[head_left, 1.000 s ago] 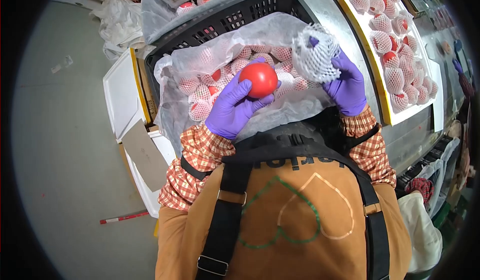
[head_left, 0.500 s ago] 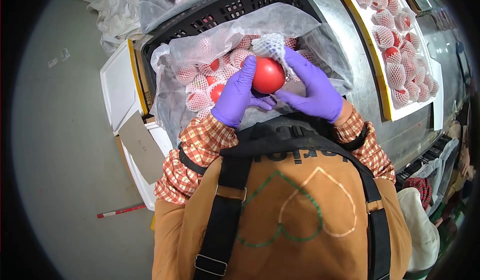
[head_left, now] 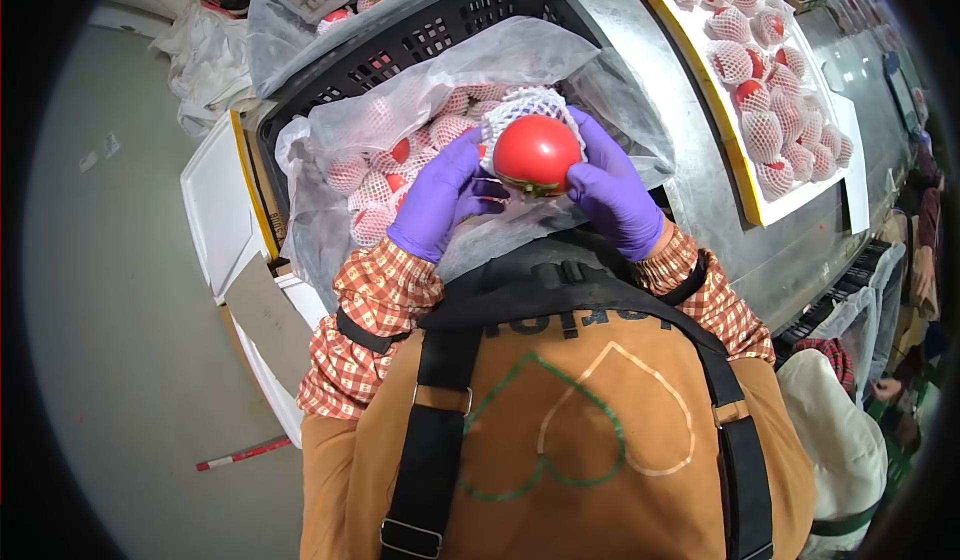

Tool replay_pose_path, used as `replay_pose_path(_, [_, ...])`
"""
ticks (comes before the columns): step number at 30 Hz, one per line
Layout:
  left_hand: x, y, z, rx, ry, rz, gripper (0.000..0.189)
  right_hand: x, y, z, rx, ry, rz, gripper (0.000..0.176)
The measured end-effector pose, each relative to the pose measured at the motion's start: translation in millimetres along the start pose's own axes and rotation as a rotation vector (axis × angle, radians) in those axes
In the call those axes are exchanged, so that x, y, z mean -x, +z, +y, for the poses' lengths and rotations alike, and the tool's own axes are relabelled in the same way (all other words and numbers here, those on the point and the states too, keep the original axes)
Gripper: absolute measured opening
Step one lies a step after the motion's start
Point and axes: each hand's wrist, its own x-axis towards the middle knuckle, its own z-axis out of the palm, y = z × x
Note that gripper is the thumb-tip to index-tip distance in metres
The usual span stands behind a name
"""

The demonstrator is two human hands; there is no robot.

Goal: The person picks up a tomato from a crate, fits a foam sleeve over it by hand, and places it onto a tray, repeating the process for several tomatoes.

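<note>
A red tomato (head_left: 537, 150) with its green calyx facing down toward me is held up over the crate. A white foam net (head_left: 522, 106) wraps its back and upper side, leaving the front bare. My right hand (head_left: 618, 192), in a purple glove, grips the tomato and net from the right, thumb on the lower side. My left hand (head_left: 440, 198), also gloved, is at the left with thumb and fingers apart, the thumb close to the net's edge. Below and behind lie several netted tomatoes (head_left: 372, 192) in the lined crate.
The black crate (head_left: 415, 42) has a translucent liner (head_left: 560, 50). At the right, a white foam tray (head_left: 735, 150) with a yellow edge holds netted tomatoes on the metal table (head_left: 690, 90). A second lined crate (head_left: 290, 35) stands behind. White foam boxes (head_left: 215, 195) are at the left.
The tomato has turned so its calyx shows, and the net now spreads behind it. My left hand has come away from the tomato's side; my right hand has closed on it.
</note>
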Motion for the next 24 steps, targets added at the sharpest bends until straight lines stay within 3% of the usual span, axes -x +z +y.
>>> replay_pose_path(1, [0.8, 0.8, -2.0, 0.059, -0.017, -0.115, 0.045, 0.4, -2.5, 3.1, -0.129, 0.035, -0.032, 0.073])
replay_pose_path(5, [2.3, 14.1, -2.9, 0.127, -0.037, -0.245, 0.048, 3.9, -13.9, 2.8, -0.455, 0.164, -0.072, 0.061])
replay_pose_path(8, [5.1, 30.2, 4.5, -0.019, 0.013, -0.186, 0.048, 2.3, -25.1, 6.3, -0.701, 0.182, -0.132, 0.056])
replay_pose_path(13, [-6.0, 30.8, 2.5, -0.073, 0.117, -0.118, 0.053, 4.9, -35.4, 6.5, -0.595, 0.24, -0.091, 0.056])
replay_pose_path(18, [-2.8, 46.4, 14.5, 0.248, 0.288, -0.017, 0.054, 0.9, -33.0, -10.1, -0.446, 0.16, -0.087, 0.058])
replay_pose_path(20, [0.4, 53.2, 17.1, 0.17, 0.33, -0.002, 0.055, -7.1, -35.1, -7.5, -0.024, -0.012, 0.041, 0.061])
replay_pose_path(22, [1.8, 67.9, 17.1, -0.39, 0.77, 0.088, 0.054, -10.2, -29.5, -7.0, 0.11, -0.003, 0.119, 0.065])
replay_pose_path(23, [0.7, 66.7, 17.9, -0.641, 0.897, 0.042, 0.052, -13.3, -29.7, 0.6, 0.152, -0.165, 0.115, 0.067])
replay_pose_path(24, [1.1, 66.9, 19.3, -0.639, 0.901, 0.046, 0.052, -16.4, -30.4, 5.0, 0.193, -0.328, 0.107, 0.068])
